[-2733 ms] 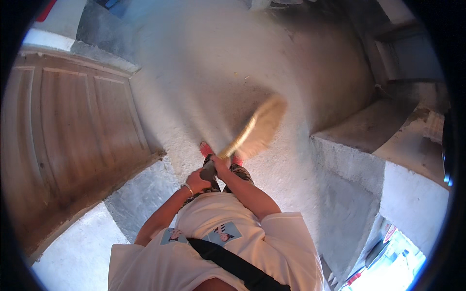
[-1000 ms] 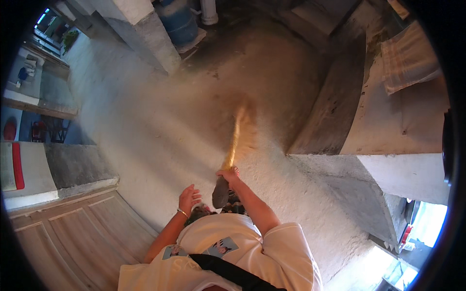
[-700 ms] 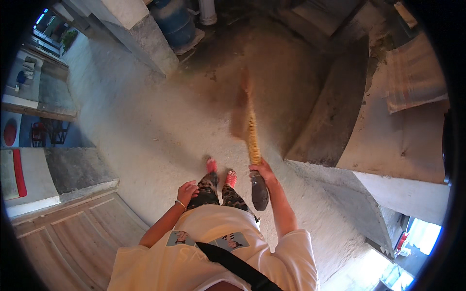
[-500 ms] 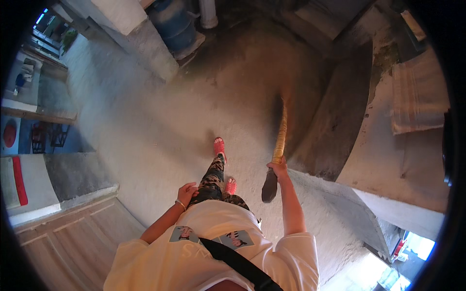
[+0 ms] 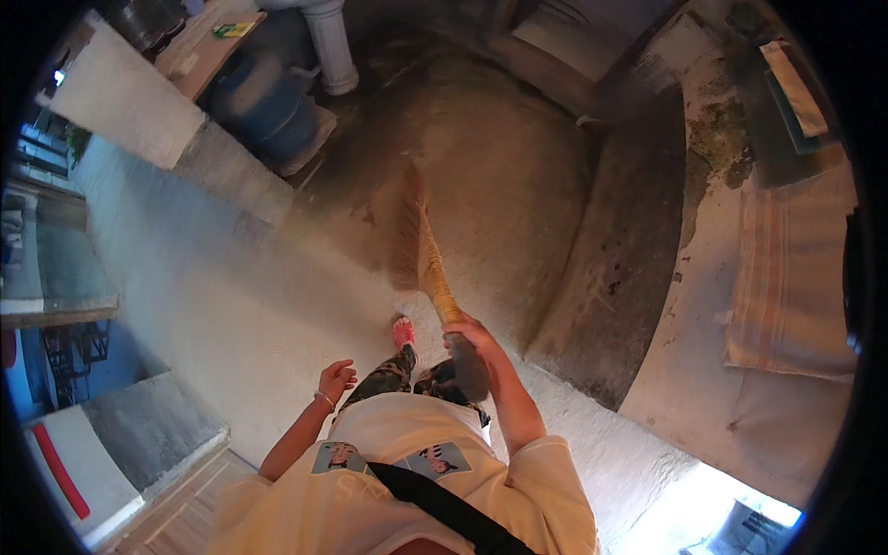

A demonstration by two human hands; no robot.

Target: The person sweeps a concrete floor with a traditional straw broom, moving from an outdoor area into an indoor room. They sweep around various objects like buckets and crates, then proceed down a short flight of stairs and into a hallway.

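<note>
A broom [image 5: 435, 276] with a yellow-bound neck and brown bristles is held out in front of me, tilted slightly to the left. My right hand [image 5: 474, 337] is closed round it where the binding meets the dark handle end. The bristle end spreads low over the concrete floor [image 5: 462, 203]; it is blurred, so whether it touches cannot be told. My left hand [image 5: 337, 379], with a bracelet at the wrist, hangs by my left thigh with its fingers loosely apart and nothing in it.
Ahead on the left, a blue barrel [image 5: 268, 116] stands beside a white pedestal [image 5: 331, 51] and a low wall [image 5: 139, 102]. A cloth [image 5: 786, 287] lies on a ledge at the right. One red sandal [image 5: 403, 333] shows below me.
The broom has swung from right to left across my front, and its bristles have come into view. I have stepped forward, nearer the barrel. My left hand has moved slightly away from my thigh.
</note>
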